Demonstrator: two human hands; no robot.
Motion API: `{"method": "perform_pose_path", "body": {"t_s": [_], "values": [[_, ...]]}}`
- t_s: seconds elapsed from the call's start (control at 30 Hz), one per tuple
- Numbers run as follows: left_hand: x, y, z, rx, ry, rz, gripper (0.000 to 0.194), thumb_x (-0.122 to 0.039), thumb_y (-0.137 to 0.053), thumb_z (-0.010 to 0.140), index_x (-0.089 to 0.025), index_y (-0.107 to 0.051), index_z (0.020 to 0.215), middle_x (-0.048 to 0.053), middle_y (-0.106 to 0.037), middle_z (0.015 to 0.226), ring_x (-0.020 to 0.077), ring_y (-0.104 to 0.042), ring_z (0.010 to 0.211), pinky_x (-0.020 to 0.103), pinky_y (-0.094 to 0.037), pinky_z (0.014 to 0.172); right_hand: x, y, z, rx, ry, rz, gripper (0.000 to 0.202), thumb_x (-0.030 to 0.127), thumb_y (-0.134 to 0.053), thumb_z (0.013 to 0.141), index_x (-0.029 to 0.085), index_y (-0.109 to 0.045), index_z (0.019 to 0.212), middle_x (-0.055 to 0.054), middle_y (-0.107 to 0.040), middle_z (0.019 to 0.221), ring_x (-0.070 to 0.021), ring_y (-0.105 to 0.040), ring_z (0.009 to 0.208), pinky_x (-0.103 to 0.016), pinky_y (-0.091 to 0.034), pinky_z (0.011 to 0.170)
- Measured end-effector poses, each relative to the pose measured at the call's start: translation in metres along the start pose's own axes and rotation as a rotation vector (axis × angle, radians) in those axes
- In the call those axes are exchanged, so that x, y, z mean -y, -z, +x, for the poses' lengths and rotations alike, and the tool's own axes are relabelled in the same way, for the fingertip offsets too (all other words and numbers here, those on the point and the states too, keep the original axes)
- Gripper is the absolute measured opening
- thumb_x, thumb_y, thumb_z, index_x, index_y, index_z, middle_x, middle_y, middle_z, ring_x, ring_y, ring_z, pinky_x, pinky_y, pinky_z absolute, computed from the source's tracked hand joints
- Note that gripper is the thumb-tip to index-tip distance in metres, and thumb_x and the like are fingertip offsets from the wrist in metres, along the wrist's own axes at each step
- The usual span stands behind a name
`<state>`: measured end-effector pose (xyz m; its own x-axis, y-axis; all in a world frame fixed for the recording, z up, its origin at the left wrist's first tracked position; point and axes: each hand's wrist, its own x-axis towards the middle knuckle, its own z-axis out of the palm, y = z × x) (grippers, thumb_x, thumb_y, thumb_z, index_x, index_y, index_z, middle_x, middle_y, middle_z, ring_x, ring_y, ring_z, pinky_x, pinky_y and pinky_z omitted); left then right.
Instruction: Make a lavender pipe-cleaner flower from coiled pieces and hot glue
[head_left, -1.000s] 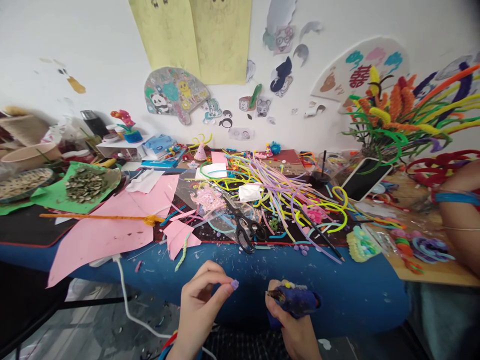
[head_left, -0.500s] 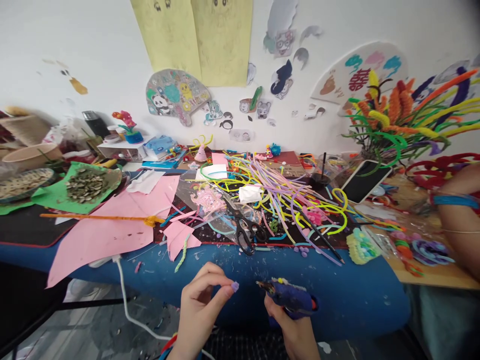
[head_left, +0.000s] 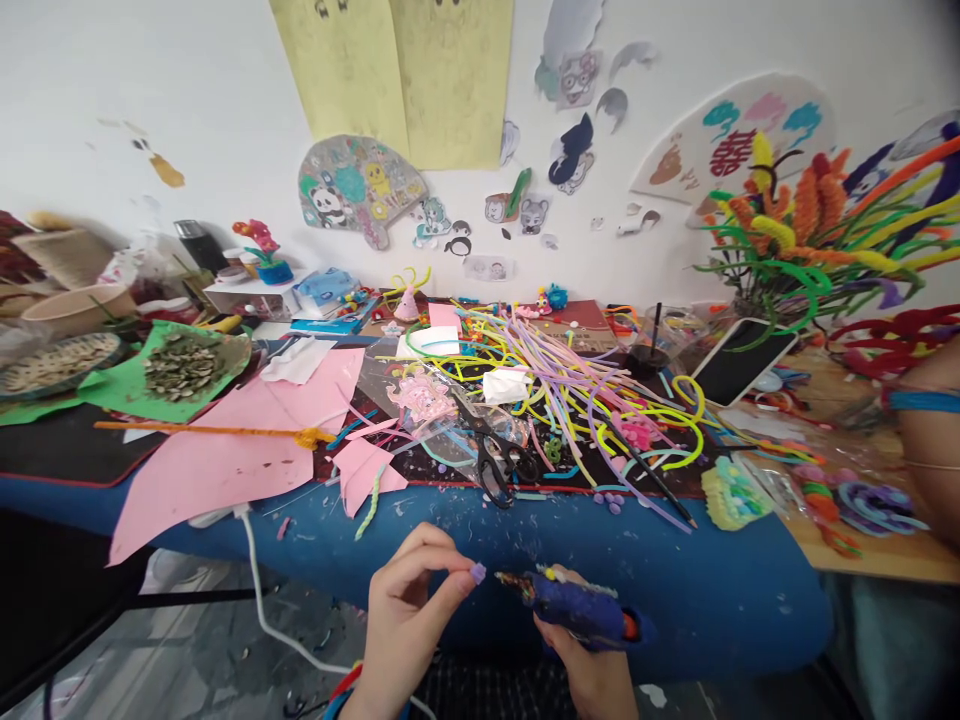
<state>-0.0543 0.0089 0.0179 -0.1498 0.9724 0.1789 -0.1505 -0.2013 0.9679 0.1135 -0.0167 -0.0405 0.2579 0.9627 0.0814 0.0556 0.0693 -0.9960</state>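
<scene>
Between thumb and forefinger my left hand [head_left: 420, 600] pinches a small fuzzy purple piece [head_left: 478, 573], shaped like a tiny flower. A dark blue hot glue gun [head_left: 577, 608] is gripped in my right hand [head_left: 581, 660]. Its darkened nozzle points left at the purple piece, a small gap apart. Most of my right fingers are hidden behind the gun. Both hands are held in front of the table's blue edge. A few similar purple pieces [head_left: 609, 501] lie on the table near its front edge.
Black scissors [head_left: 499, 465] and a pencil [head_left: 660, 485] lie beside a heap of pipe cleaners [head_left: 562, 370]. Pink paper [head_left: 225, 490] spreads at left. A phone [head_left: 742, 360] leans at right, near another person's arm [head_left: 930, 440]. A white cable [head_left: 262, 620] hangs below.
My right hand has brought the glue gun left, its nozzle closer to the purple piece. My left hand still pinches the piece. The whole view has shifted slightly.
</scene>
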Motion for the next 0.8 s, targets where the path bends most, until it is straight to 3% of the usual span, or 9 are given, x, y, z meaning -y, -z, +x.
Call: {"method": "perform_pose_path", "body": {"t_s": [0.23, 0.8], "values": [[-0.004, -0.003, 0.000, -0.009, -0.014, 0.022, 0.018, -0.034, -0.080, 0.079, -0.020, -0.077, 0.068, 0.003, -0.060, 0.068, 0.0169, -0.054, 0.067, 0.028, -0.042, 0.063, 0.016, -0.002, 0.001, -0.006, -0.002, -0.087, 0.026, 0.043, -0.067, 0.077, 0.024, -0.056, 0.061, 0.000, -0.060, 0.058, -0.0186, -0.056, 0.056, -0.028, -0.048, 0.053], [-0.003, -0.001, -0.002, 0.008, -0.020, 0.026, 0.015, -0.030, -0.079, 0.080, -0.020, -0.077, 0.070, 0.003, -0.059, 0.070, 0.0174, -0.054, 0.069, 0.027, -0.042, 0.065, 0.016, -0.003, 0.003, 0.017, 0.039, -0.115, 0.025, 0.036, -0.066, 0.078, 0.025, -0.054, 0.058, 0.002, -0.056, 0.055, -0.0171, -0.053, 0.052, -0.028, -0.046, 0.053]]}}
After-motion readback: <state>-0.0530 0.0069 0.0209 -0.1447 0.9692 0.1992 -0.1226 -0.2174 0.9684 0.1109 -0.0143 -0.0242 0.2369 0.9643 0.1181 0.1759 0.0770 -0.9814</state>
